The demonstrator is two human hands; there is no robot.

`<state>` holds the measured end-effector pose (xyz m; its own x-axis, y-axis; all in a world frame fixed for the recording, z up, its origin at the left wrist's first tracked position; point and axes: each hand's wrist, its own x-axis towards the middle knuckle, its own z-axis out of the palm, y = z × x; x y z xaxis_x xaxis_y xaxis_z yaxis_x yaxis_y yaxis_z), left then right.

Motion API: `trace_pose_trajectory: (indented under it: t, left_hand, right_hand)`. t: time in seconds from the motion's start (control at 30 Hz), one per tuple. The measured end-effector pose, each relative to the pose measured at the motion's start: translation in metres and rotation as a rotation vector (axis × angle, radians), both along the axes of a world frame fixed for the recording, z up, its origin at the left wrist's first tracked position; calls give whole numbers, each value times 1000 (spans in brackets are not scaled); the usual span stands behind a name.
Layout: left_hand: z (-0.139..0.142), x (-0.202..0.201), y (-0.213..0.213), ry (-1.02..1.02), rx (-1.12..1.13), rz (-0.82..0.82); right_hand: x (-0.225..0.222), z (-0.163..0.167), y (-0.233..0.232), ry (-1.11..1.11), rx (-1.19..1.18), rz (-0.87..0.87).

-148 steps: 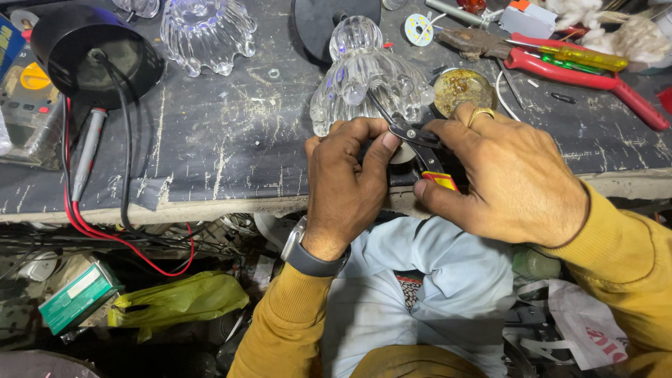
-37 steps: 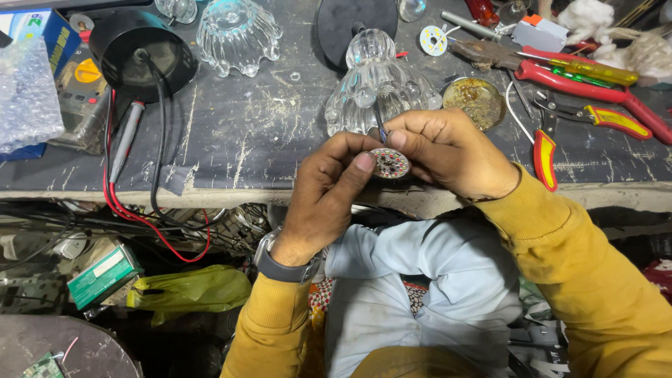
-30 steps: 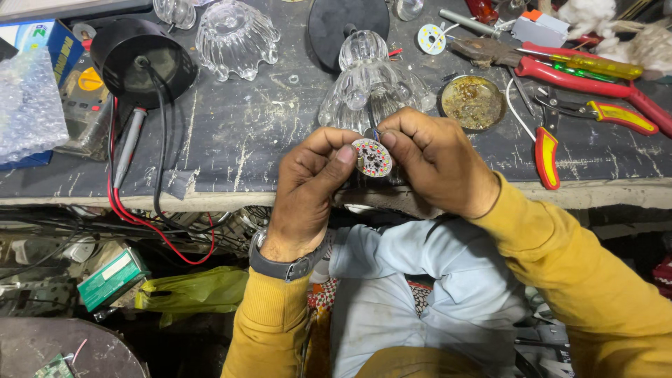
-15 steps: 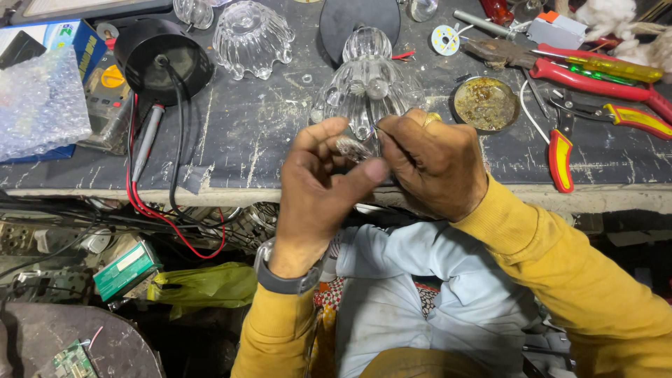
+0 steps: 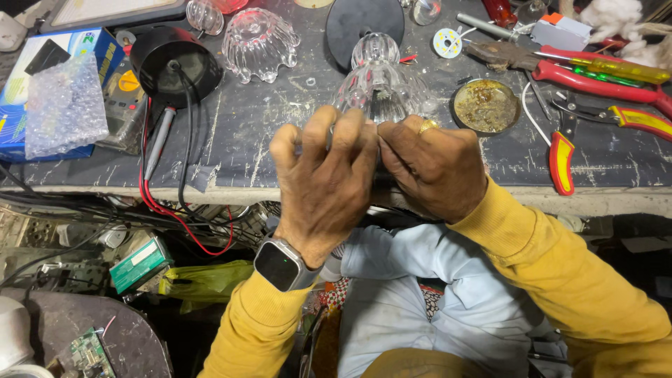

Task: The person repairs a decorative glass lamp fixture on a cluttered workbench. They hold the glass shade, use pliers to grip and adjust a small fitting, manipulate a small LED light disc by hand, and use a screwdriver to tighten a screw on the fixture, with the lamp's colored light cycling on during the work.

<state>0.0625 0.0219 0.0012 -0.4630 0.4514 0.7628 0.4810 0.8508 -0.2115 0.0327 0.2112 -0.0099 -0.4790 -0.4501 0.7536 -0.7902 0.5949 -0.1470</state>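
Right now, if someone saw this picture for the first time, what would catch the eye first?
First, the two hands, left hand and right hand, pressed together at the bench edge in front of a clear glass shade; what they hold is hidden. Next, the red-handled pliers at the far right of the bench, and the black dome with red and black wires at the left.

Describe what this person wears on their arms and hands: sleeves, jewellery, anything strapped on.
Both arms are in mustard-yellow long sleeves with ribbed cuffs. The left hand is bare; at its wrist sits a smartwatch with a dark rectangular screen and a silver-grey case. The right hand wears a gold ring on one finger. No gloves on either hand.
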Motion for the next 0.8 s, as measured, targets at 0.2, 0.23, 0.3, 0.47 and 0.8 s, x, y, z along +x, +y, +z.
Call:
trace_pose_trajectory:
  t: [0.2,0.23,0.3,0.47,0.8]
  left_hand:
    - [10,-4,-3,-132,23,-9]
    - [10,-4,0,-147,75,2]
    - [11,-5,6,-212,187,6]
    - [11,3,7,-443,372,-150]
    - [4,7,14,-419,485,-168]
  right_hand:
    - [-1,-1,5,-25,-25,35]
    - [-2,-2,5,-34,-40,31]
    - [-3,-2,6,-51,-70,16]
    - [-1,-2,7,-124,-145,7]
    - [2,1,3,-225,-202,70]
